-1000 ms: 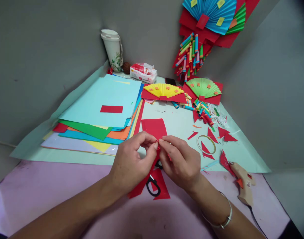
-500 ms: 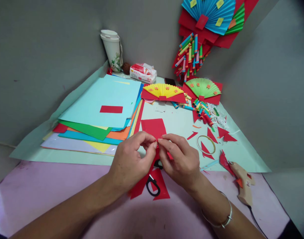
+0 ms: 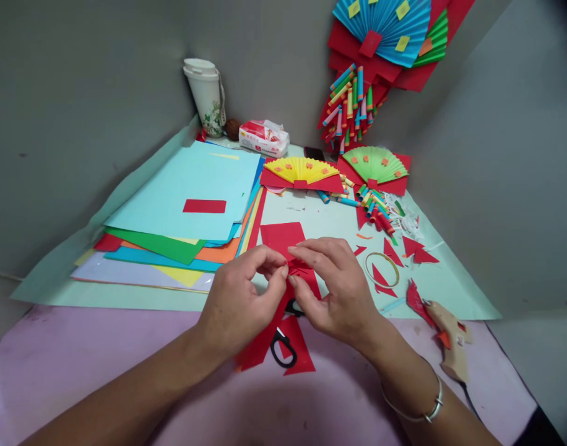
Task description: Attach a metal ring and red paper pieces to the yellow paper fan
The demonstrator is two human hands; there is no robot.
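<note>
Thumb and forefinger of my left hand [image 3: 244,291] are closed in a pinch on a small red paper piece [image 3: 286,265], whose exact shape is mostly hidden. My right hand [image 3: 337,291] hovers just to the right of it, thumb and fingers parted around the piece; nothing shows clearly between them. Beneath the hands lie a red paper sheet [image 3: 281,233] and red paper offcuts [image 3: 302,350]. Black-handled scissors [image 3: 284,341] rest on these, their blades covered by paper and hands.
Stacked coloured paper [image 3: 172,186] lies left, bearing a red paper rectangle [image 3: 204,206]. Behind are a cup [image 3: 207,99], a tissue pack [image 3: 264,137], a yellow paper fan [image 3: 302,170] and a green fan [image 3: 375,166]. At right are a tape roll [image 3: 397,272] and a corded glue gun [image 3: 450,347].
My right thumb and fingers have spread apart from their pinch at the red piece. My left hand keeps its pinch. The whole view has shifted slightly.
</note>
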